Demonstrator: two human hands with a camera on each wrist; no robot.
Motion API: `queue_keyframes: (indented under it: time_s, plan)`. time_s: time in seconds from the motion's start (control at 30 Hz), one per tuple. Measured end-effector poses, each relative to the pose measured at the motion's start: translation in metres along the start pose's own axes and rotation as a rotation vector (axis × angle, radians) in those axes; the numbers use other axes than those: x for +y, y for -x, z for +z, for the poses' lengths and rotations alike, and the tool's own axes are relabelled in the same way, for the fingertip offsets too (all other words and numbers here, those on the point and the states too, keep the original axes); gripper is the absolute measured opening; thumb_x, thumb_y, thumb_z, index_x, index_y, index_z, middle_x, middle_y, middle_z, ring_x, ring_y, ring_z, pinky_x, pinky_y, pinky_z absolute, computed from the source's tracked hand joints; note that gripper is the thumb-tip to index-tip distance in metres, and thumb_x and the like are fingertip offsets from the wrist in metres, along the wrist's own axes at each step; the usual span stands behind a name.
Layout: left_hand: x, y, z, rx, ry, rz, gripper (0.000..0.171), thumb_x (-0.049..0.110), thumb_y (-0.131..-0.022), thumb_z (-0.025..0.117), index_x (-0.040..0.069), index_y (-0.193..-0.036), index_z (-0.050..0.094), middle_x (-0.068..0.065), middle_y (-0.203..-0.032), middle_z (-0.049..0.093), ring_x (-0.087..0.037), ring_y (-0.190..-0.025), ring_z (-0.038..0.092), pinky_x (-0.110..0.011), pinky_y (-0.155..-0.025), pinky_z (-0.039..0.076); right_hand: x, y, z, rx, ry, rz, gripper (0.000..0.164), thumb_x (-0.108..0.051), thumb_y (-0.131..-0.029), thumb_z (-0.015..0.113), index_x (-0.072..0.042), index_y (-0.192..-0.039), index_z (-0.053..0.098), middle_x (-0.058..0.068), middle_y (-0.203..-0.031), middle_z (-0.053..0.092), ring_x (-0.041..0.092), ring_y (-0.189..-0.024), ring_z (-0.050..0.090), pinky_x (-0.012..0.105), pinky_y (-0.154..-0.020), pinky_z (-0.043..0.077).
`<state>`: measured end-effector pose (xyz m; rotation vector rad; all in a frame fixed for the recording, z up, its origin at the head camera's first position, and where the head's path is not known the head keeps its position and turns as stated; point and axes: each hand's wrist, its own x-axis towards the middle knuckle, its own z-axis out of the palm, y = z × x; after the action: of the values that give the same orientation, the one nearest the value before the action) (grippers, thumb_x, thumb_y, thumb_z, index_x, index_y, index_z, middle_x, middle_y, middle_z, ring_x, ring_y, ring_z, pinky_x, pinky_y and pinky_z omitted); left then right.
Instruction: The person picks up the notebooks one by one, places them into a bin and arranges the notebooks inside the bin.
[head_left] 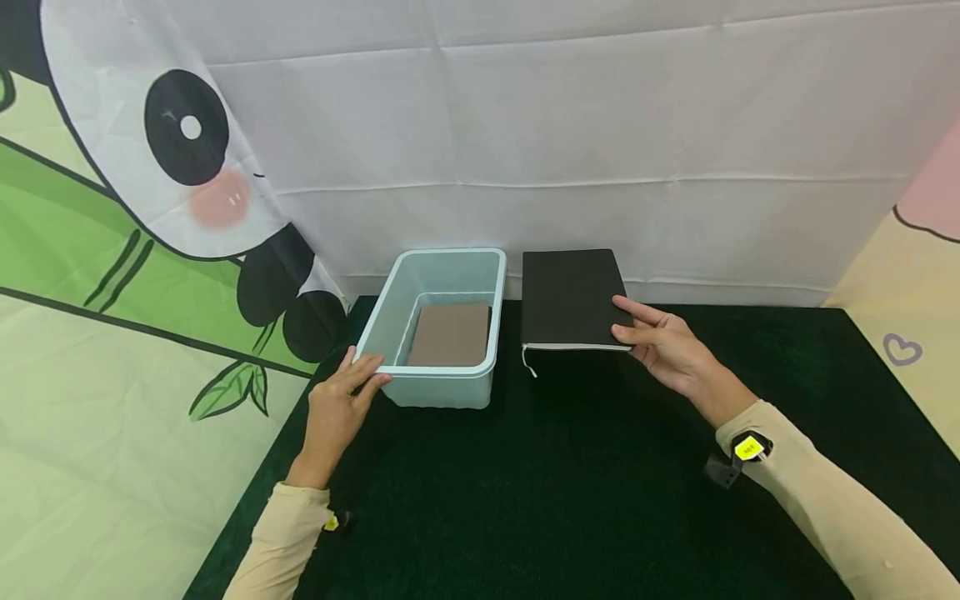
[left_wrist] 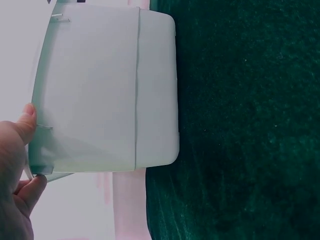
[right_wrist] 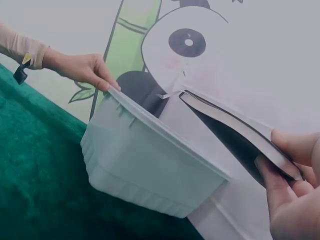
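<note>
A light blue plastic bin (head_left: 442, 385) stands on the dark green cloth, and a flat brown notebook (head_left: 450, 335) lies on its bottom. My left hand (head_left: 339, 410) grips the near left corner of the bin's rim, thumb and fingers on either side of it. In my right hand (head_left: 670, 348) is a black notebook (head_left: 572, 300), pinched at its right edge and held up to the right of the bin. A white ribbon marker hangs from the notebook's near left corner. The right wrist view shows its pale page edges, with the thumb on one cover and fingers on the other.
Dark green cloth (head_left: 525, 500) covers the table. Behind it hangs a pale fabric backdrop (head_left: 570, 117) with a printed panda (head_left: 187, 125) on the left. Both wrists wear a dark band; the right one bears a yellow tag (head_left: 748, 448).
</note>
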<state>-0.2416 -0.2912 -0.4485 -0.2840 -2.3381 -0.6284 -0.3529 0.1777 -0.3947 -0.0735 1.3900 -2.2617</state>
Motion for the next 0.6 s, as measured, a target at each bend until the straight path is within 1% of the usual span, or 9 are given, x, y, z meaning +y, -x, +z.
queue_keyframes:
  time_s: [0.03, 0.1, 0.17, 0.27, 0.33, 0.5, 0.6]
  plan:
    - [0.000, 0.000, -0.001, 0.000, 0.001, 0.003, 0.037, 0.011, -0.087, 0.081, 0.005, -0.123, 0.075, -0.020, -0.120, 0.072, -0.043, -0.130, 0.055, -0.061, -0.101, 0.048, -0.002, 0.000, 0.003, 0.001, 0.010, -0.003, 0.065, 0.006, -0.094, 0.070, -0.016, -0.151, 0.050, -0.001, -0.172, 0.009, 0.004, -0.088, 0.069, 0.015, -0.079, 0.056]
    - [-0.002, 0.001, -0.001, 0.003, 0.005, 0.010, 0.037, 0.010, -0.086, 0.081, 0.005, -0.122, 0.075, -0.020, -0.119, 0.072, -0.043, -0.130, 0.056, -0.061, -0.101, 0.049, -0.004, 0.000, 0.008, 0.001, 0.028, -0.008, 0.068, 0.005, -0.094, 0.070, -0.015, -0.154, 0.045, -0.002, -0.173, -0.005, 0.003, -0.088, 0.068, 0.015, -0.079, 0.054]
    - [-0.003, 0.001, -0.002, 0.007, 0.011, 0.017, 0.037, 0.009, -0.086, 0.082, 0.004, -0.122, 0.075, -0.020, -0.119, 0.072, -0.044, -0.129, 0.056, -0.061, -0.101, 0.049, -0.007, 0.000, 0.014, -0.003, 0.042, -0.013, 0.071, 0.004, -0.095, 0.070, -0.014, -0.156, 0.041, -0.003, -0.172, -0.010, 0.002, -0.087, 0.066, 0.015, -0.078, 0.053]
    - [-0.004, 0.002, -0.002, 0.012, 0.015, 0.023, 0.037, 0.008, -0.085, 0.082, 0.004, -0.121, 0.075, -0.020, -0.118, 0.073, -0.046, -0.128, 0.057, -0.061, -0.100, 0.049, -0.010, -0.001, 0.025, -0.014, 0.042, -0.017, 0.071, 0.003, -0.096, 0.068, -0.013, -0.158, 0.037, -0.003, -0.172, -0.012, 0.002, -0.084, 0.063, 0.015, -0.076, 0.051]
    - [-0.005, 0.003, -0.003, 0.011, 0.020, 0.022, 0.036, 0.008, -0.086, 0.081, 0.003, -0.121, 0.075, -0.020, -0.118, 0.073, -0.046, -0.129, 0.056, -0.061, -0.101, 0.049, -0.011, -0.003, 0.032, -0.023, 0.032, -0.021, 0.072, 0.003, -0.096, 0.067, -0.012, -0.159, 0.035, -0.003, -0.172, -0.012, 0.002, -0.087, 0.062, 0.015, -0.074, 0.050]
    - [-0.006, 0.004, -0.004, 0.007, 0.032, 0.018, 0.036, 0.008, -0.086, 0.081, 0.004, -0.122, 0.075, -0.020, -0.119, 0.073, -0.044, -0.131, 0.054, -0.060, -0.101, 0.048, -0.010, -0.010, 0.052, -0.024, 0.014, -0.030, 0.073, 0.004, -0.095, 0.069, -0.011, -0.158, 0.037, -0.002, -0.172, -0.009, 0.003, -0.089, 0.064, 0.015, -0.074, 0.051]
    - [-0.007, 0.004, -0.004, 0.010, 0.037, 0.021, 0.037, 0.008, -0.086, 0.081, 0.004, -0.122, 0.075, -0.019, -0.119, 0.073, -0.044, -0.130, 0.055, -0.060, -0.101, 0.048, -0.008, -0.016, 0.064, -0.028, -0.011, -0.040, 0.073, 0.005, -0.093, 0.070, -0.011, -0.158, 0.039, -0.002, -0.173, -0.007, 0.004, -0.085, 0.067, 0.014, -0.075, 0.053]
